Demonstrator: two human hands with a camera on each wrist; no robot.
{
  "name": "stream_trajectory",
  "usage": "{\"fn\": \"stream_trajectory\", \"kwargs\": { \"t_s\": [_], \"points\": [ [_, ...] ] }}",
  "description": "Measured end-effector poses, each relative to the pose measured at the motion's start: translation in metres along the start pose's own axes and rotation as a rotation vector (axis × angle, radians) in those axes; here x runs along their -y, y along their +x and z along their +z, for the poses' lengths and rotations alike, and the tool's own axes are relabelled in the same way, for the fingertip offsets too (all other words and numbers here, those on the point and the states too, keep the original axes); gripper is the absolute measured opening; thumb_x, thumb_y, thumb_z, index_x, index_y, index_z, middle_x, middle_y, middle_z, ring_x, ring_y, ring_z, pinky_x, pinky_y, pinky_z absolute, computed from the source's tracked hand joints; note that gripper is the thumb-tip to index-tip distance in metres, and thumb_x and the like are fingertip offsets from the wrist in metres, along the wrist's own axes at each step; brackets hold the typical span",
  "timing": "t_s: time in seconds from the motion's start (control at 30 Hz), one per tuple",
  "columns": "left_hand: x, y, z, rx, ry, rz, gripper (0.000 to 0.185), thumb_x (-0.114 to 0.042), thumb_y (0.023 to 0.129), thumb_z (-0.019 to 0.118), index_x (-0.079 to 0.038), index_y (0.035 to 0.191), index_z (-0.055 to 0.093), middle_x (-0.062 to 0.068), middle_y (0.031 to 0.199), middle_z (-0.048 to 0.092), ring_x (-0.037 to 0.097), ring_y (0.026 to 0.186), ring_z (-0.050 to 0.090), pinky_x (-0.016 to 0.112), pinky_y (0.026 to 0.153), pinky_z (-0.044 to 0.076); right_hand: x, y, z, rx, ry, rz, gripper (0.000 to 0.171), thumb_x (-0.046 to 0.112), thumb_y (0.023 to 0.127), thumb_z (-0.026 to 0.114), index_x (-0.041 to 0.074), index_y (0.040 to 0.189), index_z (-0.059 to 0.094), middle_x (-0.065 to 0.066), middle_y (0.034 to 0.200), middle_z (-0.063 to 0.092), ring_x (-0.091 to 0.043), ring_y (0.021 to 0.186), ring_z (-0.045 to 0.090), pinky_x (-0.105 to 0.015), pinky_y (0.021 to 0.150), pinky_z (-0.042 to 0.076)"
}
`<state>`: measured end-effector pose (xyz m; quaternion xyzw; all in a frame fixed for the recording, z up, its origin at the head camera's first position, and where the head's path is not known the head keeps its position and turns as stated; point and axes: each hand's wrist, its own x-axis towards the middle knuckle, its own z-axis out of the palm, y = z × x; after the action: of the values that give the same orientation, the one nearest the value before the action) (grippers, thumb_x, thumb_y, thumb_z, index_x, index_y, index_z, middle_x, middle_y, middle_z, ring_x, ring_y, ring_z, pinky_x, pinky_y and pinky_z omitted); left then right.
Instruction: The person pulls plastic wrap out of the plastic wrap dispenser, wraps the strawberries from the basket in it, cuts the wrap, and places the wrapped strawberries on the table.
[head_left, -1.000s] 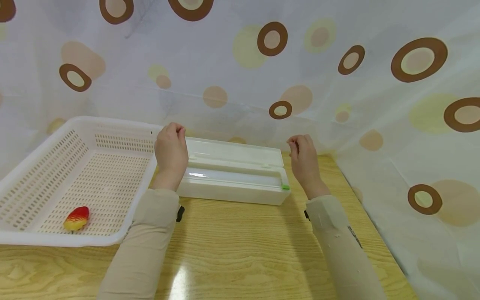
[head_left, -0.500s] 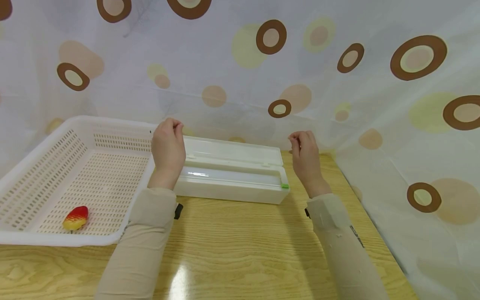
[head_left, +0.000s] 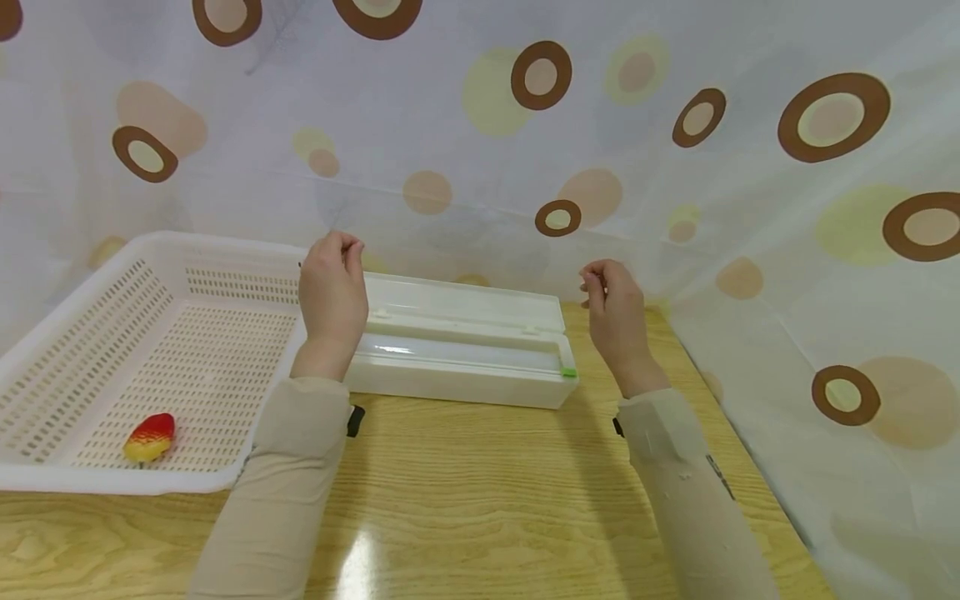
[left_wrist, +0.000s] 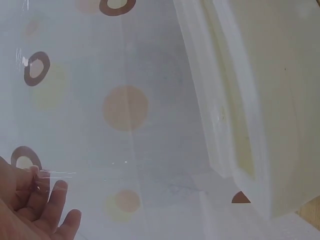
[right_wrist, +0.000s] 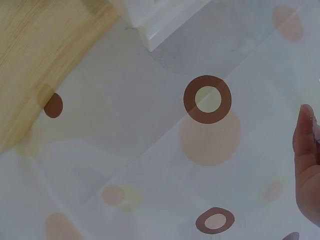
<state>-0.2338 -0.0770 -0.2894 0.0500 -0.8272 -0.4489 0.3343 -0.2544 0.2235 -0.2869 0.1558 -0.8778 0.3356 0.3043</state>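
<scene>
A white cling film dispenser [head_left: 457, 387] sits on the table with its lid [head_left: 465, 304] tipped back. Inside lies a pale roll [head_left: 465, 353], and a green slider [head_left: 568, 372] marks its right end. My left hand [head_left: 332, 296] is raised over the dispenser's left end, thumb and fingers pinched together. In the left wrist view, glossy creases of clear cling film [left_wrist: 57, 174] run from those fingertips. My right hand [head_left: 617, 321] is up beyond the dispenser's right end, thumb against curled fingers, pinching the film's other side. The sheet itself is nearly invisible in the head view.
At the left stands a white perforated plastic basket [head_left: 112, 479]. A red and yellow toy fruit [head_left: 149, 438] lies in it. The wooden table [head_left: 480, 500] meets a dotted plastic curtain [head_left: 450, 125] behind and to the right.
My left hand has drifted slightly left and up, and my right hand slightly right, so they are a little farther apart. The dispenser, basket and toy fruit stay put.
</scene>
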Motion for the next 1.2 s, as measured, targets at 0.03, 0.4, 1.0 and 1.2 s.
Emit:
{"fn": "stream_trajectory", "kwargs": {
  "t_s": [0.03, 0.4, 1.0, 1.2],
  "points": [
    [0.000, 0.000, 0.000, 0.001, -0.004, -0.001, 0.022, -0.013, 0.097, 0.049, 0.005, 0.099, 0.060, 0.021, 0.097, 0.062, 0.034, 0.093, 0.059, 0.045, 0.081, 0.047, 0.001, 0.000, -0.001, 0.013, 0.006, 0.015, 0.021, 0.009, 0.098, 0.044, -0.009, 0.097, 0.054, -0.022, 0.092, 0.057, -0.030, 0.080, 0.059, -0.005, 0.062, 0.042],
    [-0.002, -0.001, -0.003, -0.023, -0.046, 0.023, 0.022, -0.013, 0.096, 0.050, 0.007, 0.098, 0.060, 0.022, 0.095, 0.061, 0.033, 0.088, 0.056, 0.043, 0.079, 0.046, 0.004, -0.002, -0.006, 0.031, 0.018, 0.019, 0.022, 0.010, 0.099, 0.042, -0.009, 0.100, 0.053, -0.022, 0.085, 0.060, -0.028, 0.075, 0.060, 0.000, 0.063, 0.037],
    [-0.011, -0.007, -0.011, -0.087, -0.128, 0.063, 0.019, -0.007, 0.095, 0.050, 0.009, 0.096, 0.059, 0.024, 0.093, 0.060, 0.032, 0.088, 0.055, 0.039, 0.079, 0.046, 0.015, -0.008, -0.019, -0.010, 0.014, -0.015, 0.022, 0.011, 0.098, 0.043, -0.009, 0.098, 0.053, -0.020, 0.081, 0.060, -0.025, 0.071, 0.058, -0.001, 0.065, 0.038],
    [-0.015, -0.009, -0.016, -0.088, -0.151, 0.070, 0.021, -0.008, 0.096, 0.049, 0.009, 0.098, 0.060, 0.024, 0.095, 0.060, 0.031, 0.088, 0.054, 0.035, 0.079, 0.045, 0.018, -0.010, -0.024, -0.029, 0.029, -0.031, 0.021, 0.011, 0.098, 0.043, -0.008, 0.097, 0.054, -0.019, 0.081, 0.060, -0.005, 0.070, 0.053, -0.002, 0.065, 0.041]
  ]
}}
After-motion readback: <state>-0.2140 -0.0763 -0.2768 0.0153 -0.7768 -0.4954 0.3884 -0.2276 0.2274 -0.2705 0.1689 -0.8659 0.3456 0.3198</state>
